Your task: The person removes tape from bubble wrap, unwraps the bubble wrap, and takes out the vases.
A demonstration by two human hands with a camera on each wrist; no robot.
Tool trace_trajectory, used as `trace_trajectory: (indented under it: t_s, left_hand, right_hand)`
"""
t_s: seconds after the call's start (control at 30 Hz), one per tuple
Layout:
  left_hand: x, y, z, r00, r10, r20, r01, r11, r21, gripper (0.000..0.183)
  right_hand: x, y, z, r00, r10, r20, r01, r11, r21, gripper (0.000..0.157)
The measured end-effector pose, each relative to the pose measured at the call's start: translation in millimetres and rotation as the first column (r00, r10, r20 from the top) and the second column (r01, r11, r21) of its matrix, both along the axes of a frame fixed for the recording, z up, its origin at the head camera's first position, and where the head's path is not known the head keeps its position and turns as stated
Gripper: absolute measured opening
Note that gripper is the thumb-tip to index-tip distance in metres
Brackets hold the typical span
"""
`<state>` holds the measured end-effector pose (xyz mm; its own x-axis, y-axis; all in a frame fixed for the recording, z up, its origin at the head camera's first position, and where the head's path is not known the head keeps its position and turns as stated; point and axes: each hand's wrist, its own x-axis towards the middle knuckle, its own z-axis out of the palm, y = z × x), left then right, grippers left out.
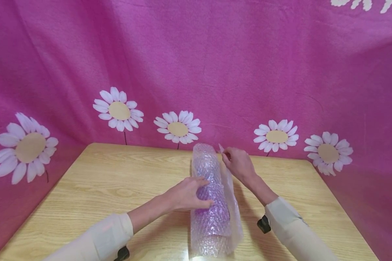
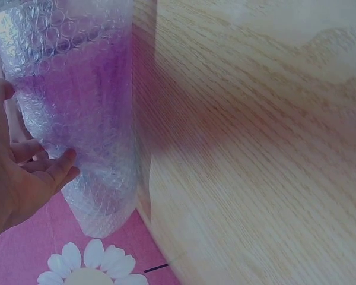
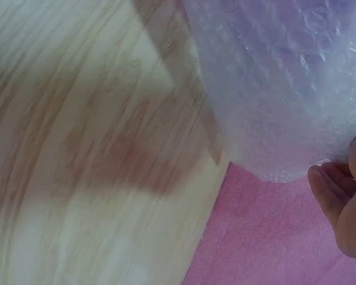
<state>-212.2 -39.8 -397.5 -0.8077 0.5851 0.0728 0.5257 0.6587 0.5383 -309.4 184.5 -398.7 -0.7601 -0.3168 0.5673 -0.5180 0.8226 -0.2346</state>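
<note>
A long bundle of bubble wrap [image 1: 212, 217] lies on the table, pointing away from me. Something purple shows through its layers, but the wrap hides what kind of thing it is. My left hand [image 1: 186, 195] rests on the bundle's left side with thumb and fingers spread, also visible in the left wrist view against the bubble wrap [image 2: 89, 101]. At the far right end, my right hand [image 1: 239, 164] pinches the edge of a loose flap [image 1: 236, 221] that runs along the bundle's right side. The right wrist view shows fingertips at the border of the bubble wrap [image 3: 273, 113].
The wooden table [image 1: 117, 181] spreads out on both sides of the bundle. A pink cloth [image 1: 199, 65] printed with white daisies hangs behind the table and along both sides.
</note>
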Motion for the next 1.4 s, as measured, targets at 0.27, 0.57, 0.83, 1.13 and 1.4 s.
trace_trajectory:
  t_s: [0.27,0.57,0.83,1.13,1.4]
  left_hand:
    - [-0.5,-0.2,-1.1,1.0,-0.004,-0.005,0.004,1.0,-0.003,0.076]
    - [0.1,-0.1,0.1,1.0,-0.009,0.006,0.009,1.0,0.009,0.076]
    - [0.1,0.2,-0.6,1.0,-0.015,0.003,0.015,1.0,0.011,0.077]
    - [0.9,-0.4,-0.4,1.0,-0.014,0.001,0.014,1.0,0.011,0.077]
    - [1.6,-0.6,0.8,1.0,-0.007,0.012,0.007,1.0,0.012,0.078]
  right_hand:
    - [1.6,9.4,-8.0,1.0,0.004,0.027,-0.004,1.0,-0.008,0.007]
    - [5.0,22.4,-14.8,1.0,-0.007,0.024,0.008,1.0,-0.009,0.005]
    - [9.2,38.6,-21.9,0.997,-0.034,0.076,0.032,0.999,0.025,0.005]
    - [14.5,52.0,-29.0,0.994,-0.055,0.099,0.053,0.998,0.024,0.005]
    - [16.4,64.1,-36.5,0.986,-0.086,0.146,0.08,0.996,0.043,0.009]
